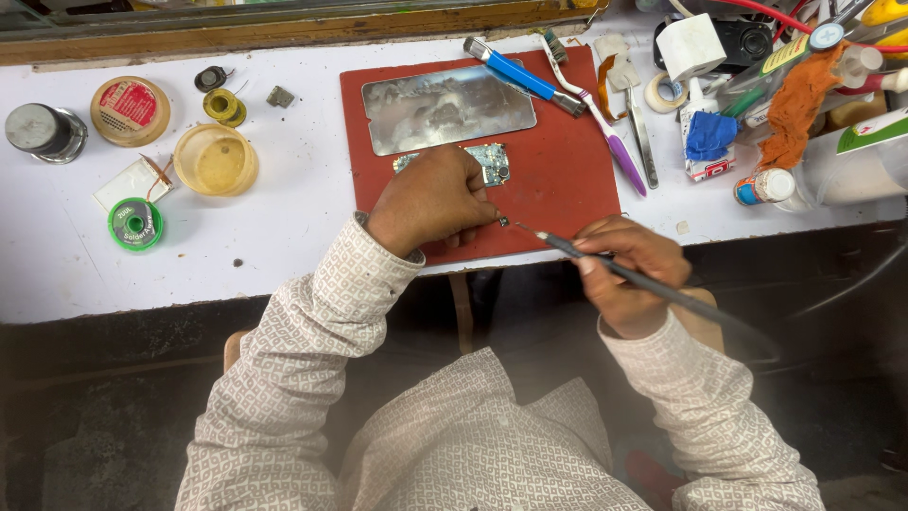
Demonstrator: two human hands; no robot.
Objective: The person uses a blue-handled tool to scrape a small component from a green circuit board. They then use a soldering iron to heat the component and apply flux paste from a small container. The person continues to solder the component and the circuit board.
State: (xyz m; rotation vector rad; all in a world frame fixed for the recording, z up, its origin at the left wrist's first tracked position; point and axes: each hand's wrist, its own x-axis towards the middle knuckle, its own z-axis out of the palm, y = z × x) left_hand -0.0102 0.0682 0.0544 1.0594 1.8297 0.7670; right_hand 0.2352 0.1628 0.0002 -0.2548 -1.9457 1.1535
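The white table is seen from above, and on it one red mat is laid, with one shiny metal plate resting on its upper half. Just below the plate, one small green circuit board is pinned flat to the mat under the left hand, whose fingers are curled down over it. The right hand is closed around one thin dark soldering iron, gripped like a pen. Its tip is brought almost to a tiny grey part lying on the mat just beside the left fingertips.

Judged from this, the work would be done best with the board kept pressed still, the right wrist braced on the table edge, and the tip eased in lightly.

Counted round about: one blue-handled tool, one purple toothbrush, one pair of tweezers, two round tins at the left, one green solder reel.
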